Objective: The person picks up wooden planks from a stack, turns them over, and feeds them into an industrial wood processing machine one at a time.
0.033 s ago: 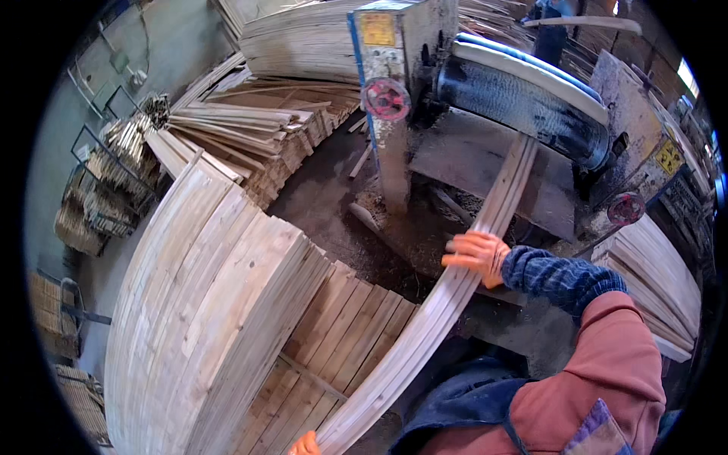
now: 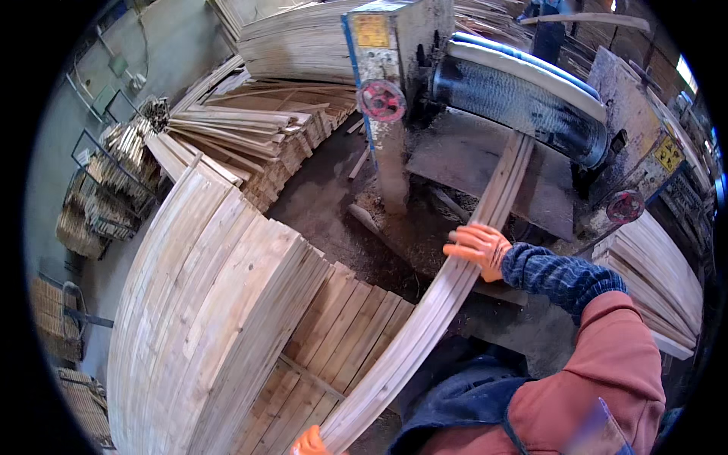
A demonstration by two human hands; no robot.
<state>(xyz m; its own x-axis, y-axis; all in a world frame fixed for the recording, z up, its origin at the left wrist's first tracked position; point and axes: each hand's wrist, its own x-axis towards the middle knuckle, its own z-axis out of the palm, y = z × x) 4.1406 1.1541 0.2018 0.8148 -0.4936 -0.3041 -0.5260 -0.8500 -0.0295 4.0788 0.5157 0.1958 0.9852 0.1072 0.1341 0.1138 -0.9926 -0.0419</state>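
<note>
A long narrow bundle of wooden boards point(image 2: 425, 322) runs from the lower edge up to the black roller point(image 2: 516, 102) of a machine, its far end lying on the metal bed plate point(image 2: 455, 155). My right hand point(image 2: 479, 249), in an orange glove, is laid across the middle of the boards with its fingers over their far-left edge; its thumb is hidden. At the lower edge, my left hand point(image 2: 309, 442), also gloved in orange, grips the near end of the boards. Only part of that hand shows.
A large stack of boards point(image 2: 205, 303) stands at my left, with lower boards point(image 2: 341, 326) beside it. Loose strips point(image 2: 235, 129) lie farther back. Red handwheels point(image 2: 381, 101) sit on the machine's posts. More boards point(image 2: 656, 277) are stacked at the right.
Slightly more of my left hand shows at the lower edge. My right hand stays across the boards, and the whole view has shifted a little.
</note>
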